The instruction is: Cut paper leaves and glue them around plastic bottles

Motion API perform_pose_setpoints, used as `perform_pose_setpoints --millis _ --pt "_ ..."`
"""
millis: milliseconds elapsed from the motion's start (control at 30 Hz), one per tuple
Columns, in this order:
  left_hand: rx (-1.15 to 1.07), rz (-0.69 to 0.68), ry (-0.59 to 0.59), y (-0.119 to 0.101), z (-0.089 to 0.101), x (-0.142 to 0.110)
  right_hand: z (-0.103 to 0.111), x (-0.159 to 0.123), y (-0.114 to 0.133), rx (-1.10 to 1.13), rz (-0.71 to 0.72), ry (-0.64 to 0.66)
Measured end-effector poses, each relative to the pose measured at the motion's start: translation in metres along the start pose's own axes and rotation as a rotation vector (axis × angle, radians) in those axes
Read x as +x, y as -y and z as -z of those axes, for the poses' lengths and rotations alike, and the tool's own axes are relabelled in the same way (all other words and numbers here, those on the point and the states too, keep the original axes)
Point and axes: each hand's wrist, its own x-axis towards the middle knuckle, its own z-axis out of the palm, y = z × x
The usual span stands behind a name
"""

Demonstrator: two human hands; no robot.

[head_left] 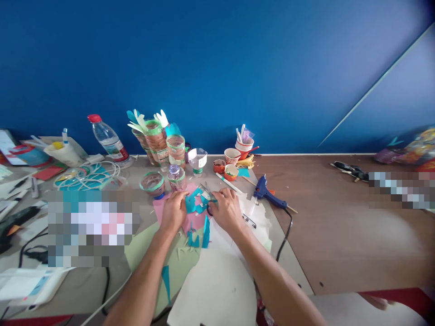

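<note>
My left hand (174,210) is closed, its fingertips at the left edge of a cut piece of blue paper (191,204). My right hand (224,207) is wrapped around a pair of scissors (210,208); one dark handle loop shows, and the blades point up and left over the blue paper. The fingers partly cover the handles. Beneath lie a pink sheet (161,209) and a pale green sheet (146,246). Blue scraps (206,233) rest just below the hands. A small bottle with a purple cap (174,170) stands right behind my left hand.
A blue glue gun (268,192) lies to the right, its black cord running down the table edge. Decorated cups (154,138) and a red-capped water bottle (108,140) stand along the blue wall. Small paper cups (232,156) sit behind my right hand. A white cable (90,176) lies coiled left.
</note>
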Motion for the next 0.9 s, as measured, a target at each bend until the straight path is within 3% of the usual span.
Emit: perform_pose_setpoints --millis 367,600,900 --pt "0.116 -0.095 -0.103 -0.010 -0.002 -0.003 -0.012 0.004 -0.003 -0.036 0.122 -0.005" --pt "0.084 -0.171 -0.101 -0.014 -0.003 -0.003 -0.017 0.008 0.004 -0.089 0.230 0.110" --pt "0.059 -0.180 -0.083 -0.014 -0.005 -0.004 -0.020 0.009 0.003 -0.059 0.256 0.118"
